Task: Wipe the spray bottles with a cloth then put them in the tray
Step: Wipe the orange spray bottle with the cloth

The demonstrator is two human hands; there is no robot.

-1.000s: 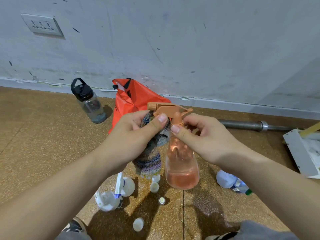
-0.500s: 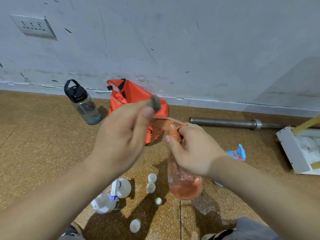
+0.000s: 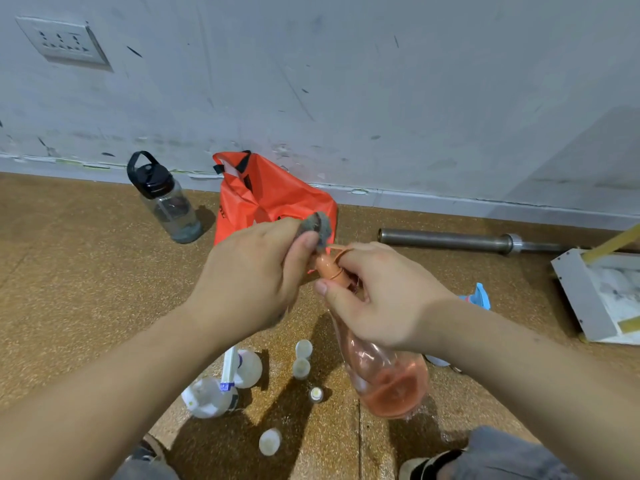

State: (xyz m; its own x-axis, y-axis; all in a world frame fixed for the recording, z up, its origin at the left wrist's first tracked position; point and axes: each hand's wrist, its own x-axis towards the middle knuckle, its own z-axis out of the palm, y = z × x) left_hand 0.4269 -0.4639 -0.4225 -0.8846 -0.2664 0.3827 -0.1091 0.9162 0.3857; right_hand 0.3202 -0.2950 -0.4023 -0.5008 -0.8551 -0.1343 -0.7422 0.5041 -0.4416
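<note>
Mid-frame, off the floor: orange spray bottle [image 3: 391, 379], tilted, base low and toward the viewer, trigger head [image 3: 327, 268] up and away. Gripped at the neck by right hand [image 3: 384, 303], fingers curled round. Grey cloth [image 3: 320, 227] pinched in left hand [image 3: 252, 275], pressed onto the trigger head's top. Likely wiping the head; body probably next, so stroke down the long axis toward the base. White tray [image 3: 575, 292] far right on the floor, well apart, nearer the right hand.

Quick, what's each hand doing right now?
Left hand: pinching the grey cloth.
Right hand: gripping the orange spray bottle by its neck.
</note>
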